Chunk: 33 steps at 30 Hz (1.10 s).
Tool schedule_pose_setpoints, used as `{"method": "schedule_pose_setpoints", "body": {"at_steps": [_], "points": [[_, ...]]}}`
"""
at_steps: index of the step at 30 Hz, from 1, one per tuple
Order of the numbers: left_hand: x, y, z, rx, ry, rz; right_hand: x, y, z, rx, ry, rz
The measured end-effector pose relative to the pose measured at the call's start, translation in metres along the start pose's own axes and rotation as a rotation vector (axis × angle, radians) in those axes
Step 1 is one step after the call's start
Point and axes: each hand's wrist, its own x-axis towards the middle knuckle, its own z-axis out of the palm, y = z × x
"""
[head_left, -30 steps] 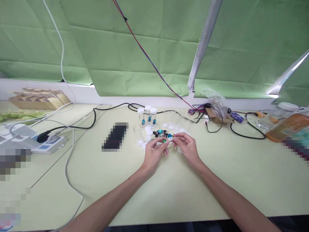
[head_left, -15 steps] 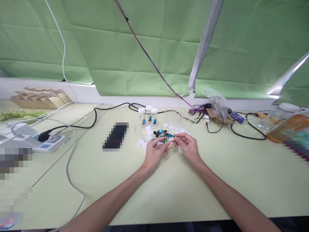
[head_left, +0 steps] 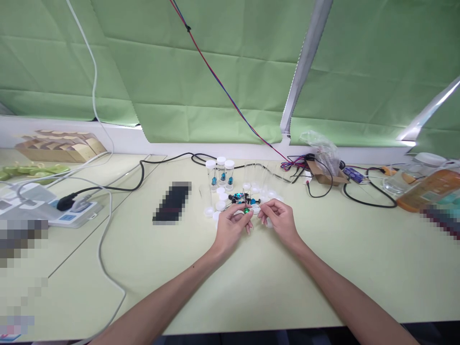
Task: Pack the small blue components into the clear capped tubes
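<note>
Now my left hand (head_left: 230, 228) pinches a small green piece (head_left: 246, 211) at its tips. My right hand (head_left: 281, 221) is just beside it, apart; the pale sliver bridging both half a second ago no longer shows, so the left seems to carry the piece alone. Whether the right grips anything: cannot tell. Just beyond lie the blue-and-black parts (head_left: 237, 196), then three capped tubes (head_left: 229, 175), upright; farthest, green blinds (head_left: 215, 120).

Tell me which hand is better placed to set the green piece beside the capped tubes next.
Probably the left hand: it appears to pinch the green piece, and lies nearer the capped tubes than the right hand.
</note>
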Motion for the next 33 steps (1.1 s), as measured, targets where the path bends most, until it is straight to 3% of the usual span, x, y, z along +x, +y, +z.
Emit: {"method": "schedule_pose_setpoints", "body": {"at_steps": [8, 18, 33], "points": [[0.0003, -0.0020, -0.0007, 0.004, 0.003, 0.013, -0.0011, -0.0020, 0.0013, -0.003, -0.005, 0.065], [0.0008, -0.0092, -0.0023, -0.022, -0.007, 0.001, 0.0006, -0.0003, -0.0006, 0.182, -0.046, 0.287], [0.0015, -0.0026, -0.0006, -0.102, 0.063, -0.121, 0.0032, 0.0018, -0.0002, 0.135, -0.049, 0.071]]}}
